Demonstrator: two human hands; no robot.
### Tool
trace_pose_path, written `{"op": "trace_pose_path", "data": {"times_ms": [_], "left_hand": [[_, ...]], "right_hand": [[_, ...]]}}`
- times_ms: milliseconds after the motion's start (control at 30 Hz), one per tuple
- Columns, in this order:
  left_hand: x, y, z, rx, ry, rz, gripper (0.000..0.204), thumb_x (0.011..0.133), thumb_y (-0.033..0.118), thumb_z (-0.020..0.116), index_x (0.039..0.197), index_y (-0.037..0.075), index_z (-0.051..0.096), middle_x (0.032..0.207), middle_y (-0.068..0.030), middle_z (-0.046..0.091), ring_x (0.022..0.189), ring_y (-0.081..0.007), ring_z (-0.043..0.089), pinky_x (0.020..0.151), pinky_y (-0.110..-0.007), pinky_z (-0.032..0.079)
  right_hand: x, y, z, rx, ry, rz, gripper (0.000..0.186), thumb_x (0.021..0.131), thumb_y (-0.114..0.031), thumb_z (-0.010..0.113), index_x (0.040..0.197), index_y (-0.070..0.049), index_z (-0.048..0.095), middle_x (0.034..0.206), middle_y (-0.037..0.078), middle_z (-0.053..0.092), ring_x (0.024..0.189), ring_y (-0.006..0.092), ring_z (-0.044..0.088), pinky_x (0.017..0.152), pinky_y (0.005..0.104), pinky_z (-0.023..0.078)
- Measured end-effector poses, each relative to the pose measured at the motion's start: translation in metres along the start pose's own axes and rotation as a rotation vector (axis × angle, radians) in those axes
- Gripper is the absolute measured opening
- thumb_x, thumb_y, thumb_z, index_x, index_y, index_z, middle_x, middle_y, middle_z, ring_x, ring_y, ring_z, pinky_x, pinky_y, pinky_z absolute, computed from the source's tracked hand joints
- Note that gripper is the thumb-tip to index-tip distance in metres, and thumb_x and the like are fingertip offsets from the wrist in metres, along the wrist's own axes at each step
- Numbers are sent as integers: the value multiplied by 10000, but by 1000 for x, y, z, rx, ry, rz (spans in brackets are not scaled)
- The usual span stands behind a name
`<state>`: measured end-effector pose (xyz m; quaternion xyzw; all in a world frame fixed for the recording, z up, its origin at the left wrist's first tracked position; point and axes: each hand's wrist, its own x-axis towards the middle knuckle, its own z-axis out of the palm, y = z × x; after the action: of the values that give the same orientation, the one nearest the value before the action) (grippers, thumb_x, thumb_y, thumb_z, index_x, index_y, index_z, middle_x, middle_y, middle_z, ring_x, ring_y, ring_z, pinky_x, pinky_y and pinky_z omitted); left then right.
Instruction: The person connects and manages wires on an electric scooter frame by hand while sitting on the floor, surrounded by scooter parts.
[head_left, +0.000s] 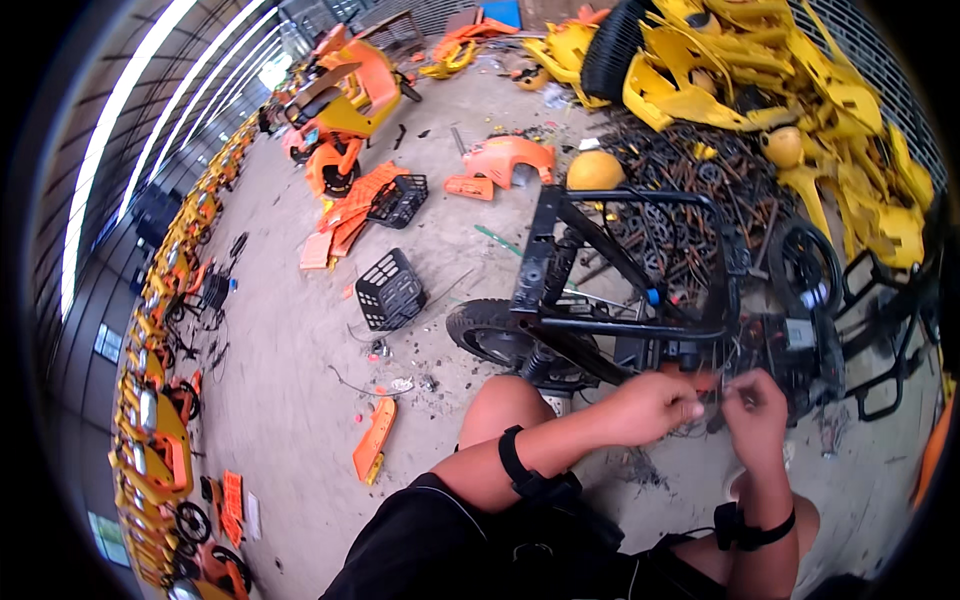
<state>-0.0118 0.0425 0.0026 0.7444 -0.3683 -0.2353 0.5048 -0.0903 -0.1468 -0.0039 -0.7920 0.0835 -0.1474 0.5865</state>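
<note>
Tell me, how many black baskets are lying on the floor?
2. One black basket lies on the bare floor left of the stripped black frame. The other sits farther back against orange panels. More may be hidden among the distant bikes and piles.

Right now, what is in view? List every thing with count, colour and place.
Stripped scooter frame: one, black, centre, in front of the person.
Wires: thin bundle, between both hands at the frame.
Baskets: two, black, on the floor left of the frame.
Body panels: a heap, yellow, upper right.
Metal scrap: a dark pile, behind the frame.
Orange panels: several, scattered on the floor.
Scooters: a row, orange and yellow, left edge.
Left hand: pinching wires.
Right hand: pinching wires.
</note>
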Motion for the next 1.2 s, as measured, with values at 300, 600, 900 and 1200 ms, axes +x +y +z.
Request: {"op": "trace_pose_path", "data": {"times_ms": [300,600,900,1200], "left_hand": [[3,1,9,-403,-98,394,116,935,115,601,877,15,614,1108,-122,561,1074,-240,541,947,-377,418],[4,-8,23,-599,-23,372,226,981,163,534,827,-2,537,919,-59,564,868,-178,541,806,-334,457],[-4,3,24,-264,81,469,128,889,48,581,821,-25,501,836,-115,535,789,-282,536,732,-367,455],[-9,4,31,-261,99,450,97,843,-24,572,788,-29,492,806,-120,525,763,-285,528,710,-373,449]], "right_hand": [[-4,3,-5,368,-174,237,105,835,30,615,789,-29,542,759,7,572,692,69,519,624,222,422],[-4,-3,6,489,-152,287,81,837,33,616,798,-25,575,761,7,587,699,67,536,615,217,418],[-9,6,14,434,-106,272,84,828,36,618,782,-28,587,766,2,587,688,59,526,605,208,404],[-10,15,23,414,-53,299,79,826,46,597,782,-18,593,739,6,588,666,62,525,588,209,406]]}}
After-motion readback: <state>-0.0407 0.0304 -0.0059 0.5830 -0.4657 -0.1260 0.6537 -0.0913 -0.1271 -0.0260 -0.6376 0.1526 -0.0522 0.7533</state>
